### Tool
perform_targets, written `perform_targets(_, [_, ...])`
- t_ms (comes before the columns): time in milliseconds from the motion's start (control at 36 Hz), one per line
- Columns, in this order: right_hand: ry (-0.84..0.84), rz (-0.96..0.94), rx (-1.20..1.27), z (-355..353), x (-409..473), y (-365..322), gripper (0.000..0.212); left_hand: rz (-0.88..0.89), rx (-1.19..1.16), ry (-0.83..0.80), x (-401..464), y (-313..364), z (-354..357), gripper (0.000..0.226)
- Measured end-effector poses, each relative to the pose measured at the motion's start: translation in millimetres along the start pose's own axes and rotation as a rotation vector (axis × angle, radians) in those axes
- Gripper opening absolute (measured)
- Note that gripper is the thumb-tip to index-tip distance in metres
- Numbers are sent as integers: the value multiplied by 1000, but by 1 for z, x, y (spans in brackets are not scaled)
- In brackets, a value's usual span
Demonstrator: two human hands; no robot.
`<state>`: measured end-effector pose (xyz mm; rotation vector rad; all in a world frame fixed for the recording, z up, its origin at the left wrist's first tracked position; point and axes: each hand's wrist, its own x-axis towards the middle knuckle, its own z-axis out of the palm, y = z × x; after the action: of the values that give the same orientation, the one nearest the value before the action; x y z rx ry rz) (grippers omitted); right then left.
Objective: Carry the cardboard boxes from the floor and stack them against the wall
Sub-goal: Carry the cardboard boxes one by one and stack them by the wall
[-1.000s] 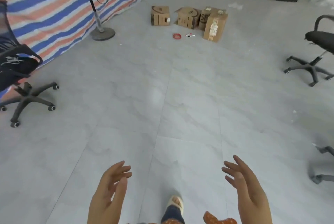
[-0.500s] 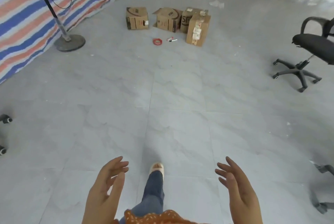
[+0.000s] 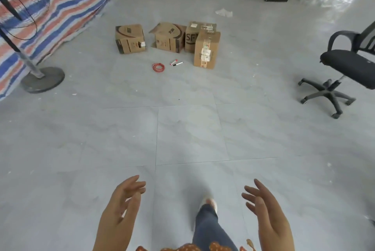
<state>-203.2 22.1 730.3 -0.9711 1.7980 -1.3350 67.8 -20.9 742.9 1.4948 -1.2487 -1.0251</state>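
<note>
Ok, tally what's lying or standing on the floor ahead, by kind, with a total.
Cardboard boxes: 4
Marker pens: 2
Red wire coil: 1
Office chair: 1
Standing fan: 1
Total: 9

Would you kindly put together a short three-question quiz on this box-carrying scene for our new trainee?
1. How many cardboard boxes stand on the floor?
2. True or false: the left hand grips a box.
3. What lies nearest the red wire coil? A) the markers B) the office chair C) the fan base

Key: 1. Four. 2. False; both it and the right hand are open and empty. 3. A.
</note>
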Motion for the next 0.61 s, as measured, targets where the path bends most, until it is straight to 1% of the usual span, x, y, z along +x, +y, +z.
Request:
perform_targets(28, [11,9,-21,4,16,-1,62,-8,4,0,16,0,6,33])
perform_targets(56, [6,6,-29,7,33,-2,57,-13,7,0,33,-1,14,34])
perform_targets(83, [3,-3,-28,12,50,-7,42,-21,8,8,50,0,22,34])
perform_targets(111, [-18,10,-21,17,69,-14,20,-19,4,15,68,2,32,33])
perform_targets(139, [-29,16,-3,22,89,-17,28,-13,5,22,85,5,43,32])
perform_targets(167, [-23,11,-7,23,112,-16,48,-13,4,26,104,8,53,31])
perform_targets(194, [-33,5,-15,24,142,-17,54,-15,2,32,127,10,67,30])
perform_targets(222, [-41,3,-14,26,165,-19,44,-14,-6,33,143,11,79,30])
perform_targets(250, [-53,3,-10,26,182,-22,27,-17,-8,32,153,14,87,29])
perform_targets(278, [-57,-2,12,27,206,-26,24,-9,-31,34,170,18,99,29])
perform_targets(333, [-41,-24,-5,29,262,-38,36,0,-38,48,213,31,125,30])
perform_targets(361, [-46,-37,-16,31,289,-45,37,6,-35,42,235,39,138,30])
perform_targets(444, [-88,-51,-34,39,355,-64,36,39,-42,5,294,59,172,31])
perform_targets(500, [-128,-43,-40,43,386,-65,33,24,-37,-8,321,63,189,47])
perform_targets(528, [-140,-45,-47,45,398,-65,30,13,-35,-6,333,67,197,47])
perform_targets(583, [-137,-47,-57,52,424,-67,23,-16,-31,4,360,72,209,31])
perform_targets(611, [-131,-43,-66,56,438,-68,26,-23,-30,0,374,73,215,28])
